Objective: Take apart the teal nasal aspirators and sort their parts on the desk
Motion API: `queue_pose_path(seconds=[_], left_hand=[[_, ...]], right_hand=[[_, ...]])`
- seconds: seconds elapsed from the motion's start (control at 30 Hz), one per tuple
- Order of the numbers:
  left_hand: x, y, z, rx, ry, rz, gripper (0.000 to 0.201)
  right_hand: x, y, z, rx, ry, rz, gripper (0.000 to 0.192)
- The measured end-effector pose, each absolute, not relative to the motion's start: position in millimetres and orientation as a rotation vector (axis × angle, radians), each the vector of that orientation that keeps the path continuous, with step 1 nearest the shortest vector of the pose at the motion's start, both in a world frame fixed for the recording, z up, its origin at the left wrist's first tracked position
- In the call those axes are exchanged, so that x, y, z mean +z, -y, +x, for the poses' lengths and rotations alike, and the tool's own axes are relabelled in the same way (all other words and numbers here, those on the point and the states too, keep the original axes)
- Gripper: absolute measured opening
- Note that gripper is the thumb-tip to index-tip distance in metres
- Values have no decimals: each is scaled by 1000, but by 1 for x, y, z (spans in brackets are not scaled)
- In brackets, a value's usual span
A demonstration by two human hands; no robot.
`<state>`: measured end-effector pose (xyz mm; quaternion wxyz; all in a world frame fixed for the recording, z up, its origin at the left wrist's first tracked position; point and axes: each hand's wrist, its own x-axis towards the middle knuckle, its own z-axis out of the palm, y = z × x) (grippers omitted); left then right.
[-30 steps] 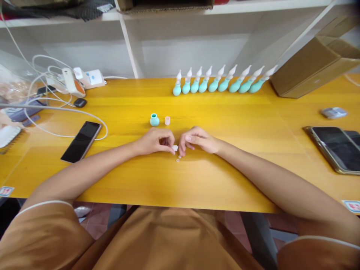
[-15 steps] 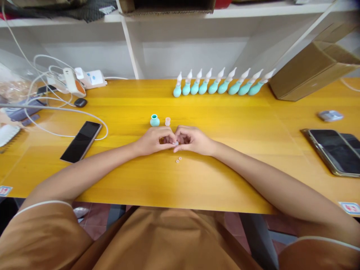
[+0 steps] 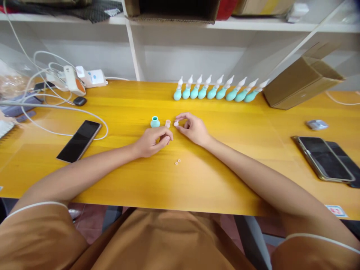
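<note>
My right hand [image 3: 194, 129] pinches a small whitish, round-ended plastic piece [image 3: 176, 123] between thumb and fingertips, just above or on the table. My left hand [image 3: 154, 141] rests to the left, fingers curled in and thumb close to the index finger; nothing shows between them. Behind it stands an open-mouthed teal rubber bulb [image 3: 155, 122]. A small pale pink, cup-like connector [image 3: 168, 123] stands between the bulb and the pinched piece. Two tiny pinkish rings [image 3: 177, 162] lie on the table nearer to me.
Several teal bulbs with white nozzles [image 3: 211, 92] stand in a row at the back. A phone [image 3: 79, 141] and white cables [image 3: 92, 114] lie left. More phones [image 3: 323, 157], a small grey object [image 3: 317, 125] and a cardboard box [image 3: 300, 80] are right.
My hands have parted. The right one has moved forward with the small piece, beside the connector; the left has drawn slightly back to the left. The camera view has shifted a little.
</note>
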<state>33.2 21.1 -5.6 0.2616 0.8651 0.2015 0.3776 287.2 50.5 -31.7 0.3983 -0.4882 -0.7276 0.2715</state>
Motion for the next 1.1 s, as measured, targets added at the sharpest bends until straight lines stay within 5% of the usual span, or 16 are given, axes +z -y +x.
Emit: queue_pose_path(seconds=[0.17,0.33,0.57,0.73,1.1], left_hand=[[-4,-20,32,961,-557,2379,21],[-6,-22,32,906,-541,2385,24],[-17,-27,34,914,-443,2468,26],[-12,-24,34,866,-438,2505,25],[-10,-20,34,893,-511,2453,18]], right_hand=[[-22,-55,280,697,1941,-1342,21],[-10,-67,289,711,1964,-1461,36],[26,-137,302,132,2015,-1255,41],[23,-177,287,70,2008,-1441,52],[40,-152,299,67,1930,-1186,32]])
